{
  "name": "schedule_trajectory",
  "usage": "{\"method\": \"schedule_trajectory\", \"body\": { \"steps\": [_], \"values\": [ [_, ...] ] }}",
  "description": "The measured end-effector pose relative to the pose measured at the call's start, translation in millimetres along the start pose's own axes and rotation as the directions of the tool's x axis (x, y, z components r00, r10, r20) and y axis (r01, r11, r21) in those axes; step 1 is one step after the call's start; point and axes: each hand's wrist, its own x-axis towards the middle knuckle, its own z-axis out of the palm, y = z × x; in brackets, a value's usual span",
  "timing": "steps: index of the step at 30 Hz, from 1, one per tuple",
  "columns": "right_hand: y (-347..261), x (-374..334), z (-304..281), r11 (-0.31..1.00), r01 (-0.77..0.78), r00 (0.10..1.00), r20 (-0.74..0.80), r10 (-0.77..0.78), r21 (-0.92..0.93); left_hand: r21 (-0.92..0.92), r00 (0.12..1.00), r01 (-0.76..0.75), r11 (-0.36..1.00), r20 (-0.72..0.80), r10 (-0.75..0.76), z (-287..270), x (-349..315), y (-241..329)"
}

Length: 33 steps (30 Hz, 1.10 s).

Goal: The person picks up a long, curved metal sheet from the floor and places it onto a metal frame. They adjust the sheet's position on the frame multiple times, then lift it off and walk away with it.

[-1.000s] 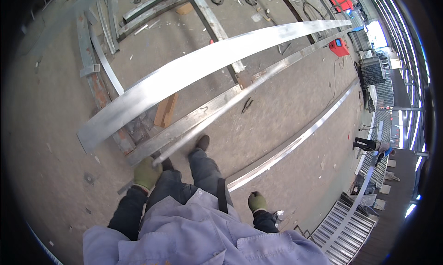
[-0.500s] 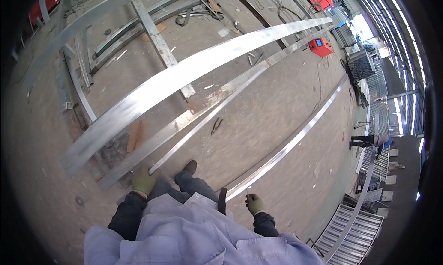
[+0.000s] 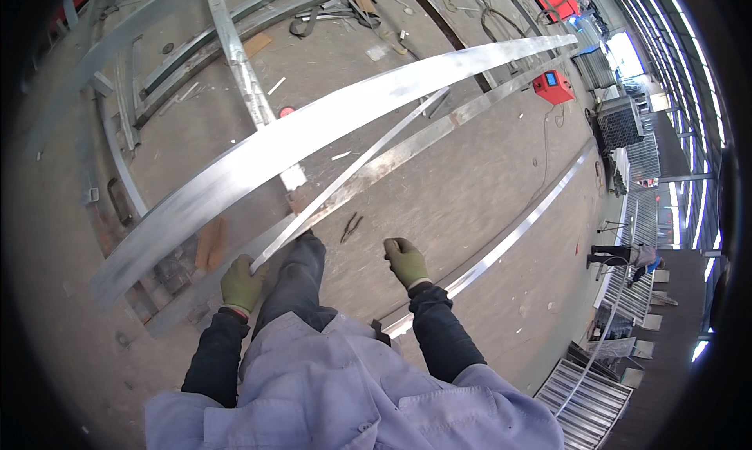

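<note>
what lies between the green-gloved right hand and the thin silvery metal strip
In the head view, dark metal pliers lie on the grey floor between the right hand and the strip.

The dusty grey-brown floor (image 3: 439, 184) carries dark pliers (image 3: 348, 229), a red boxy machine (image 3: 553, 88), a long shiny metal bar (image 3: 501, 251) and scattered pale scraps (image 3: 276, 85).

the gloved left hand (image 3: 242, 284) grips a thin metal bar (image 3: 345, 184).
</note>
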Motion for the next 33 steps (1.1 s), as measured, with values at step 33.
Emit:
{"method": "schedule_trajectory", "body": {
  "steps": [33],
  "values": [
    [-154.7,408.5,80.9,0.979,-0.177,0.958,0.247,0.148,0.101,0.286,0.985,0.164,0.944,-0.105,-0.139,121.8,274.8,71.9]
  ]
}}
